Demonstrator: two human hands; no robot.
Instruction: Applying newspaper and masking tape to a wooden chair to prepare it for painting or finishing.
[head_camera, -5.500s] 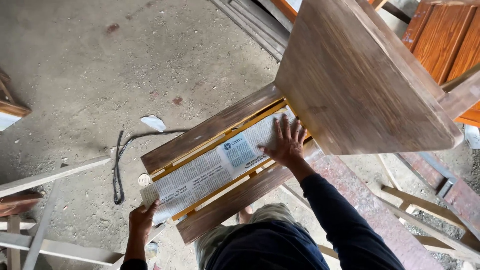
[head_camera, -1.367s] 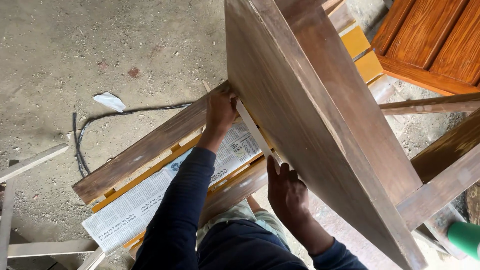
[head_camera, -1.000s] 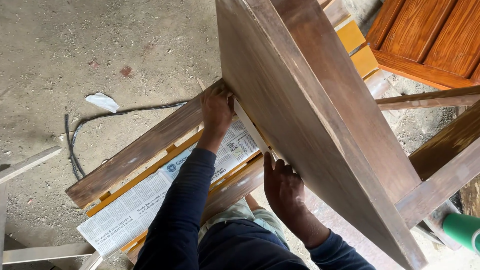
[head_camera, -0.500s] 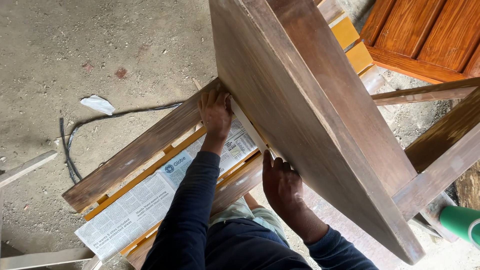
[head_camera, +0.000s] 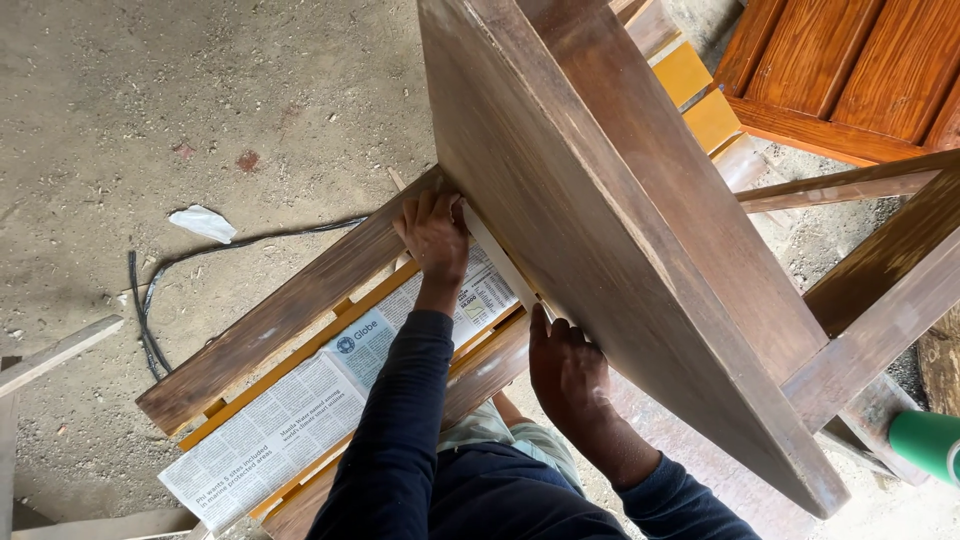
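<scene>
While checking this stage, locate the brown wooden panel (head_camera: 620, 230), tilted up on its lower edge across the slatted frame (head_camera: 290, 320), centre to right of the scene. Note the left hand (head_camera: 432, 230) at the panel's far-left corner, grip flat with fingers pressed together against the frame's far rail, at the junction of rail and panel. Note the right hand (head_camera: 570, 375) nearer, grip loosely curled, fingertips touching the panel's lower edge beside a pale strip (head_camera: 500, 262) running along it; pinching nothing, as far as can be seen. Judge the step in hand as lining up the panel's lower edge with the frame, not yet settled. For the next move, call for even support at both ends, fingers kept out from between panel and rail, and a slow, controlled tilt, given the panel's bulk. Observe a sheet of newspaper (head_camera: 300, 410) spread over the slats, left of both hands. Expect no bench: work from the frame, set low over a dusty concrete floor (head_camera: 150, 100). Find a black cable (head_camera: 150, 300) and a crumpled white scrap (head_camera: 203, 223) on the floor at left, a loose lath (head_camera: 55, 355) at the left edge, an orange-brown panelled door (head_camera: 850, 70) far right, and a green cylinder (head_camera: 925, 445) near right.
</scene>
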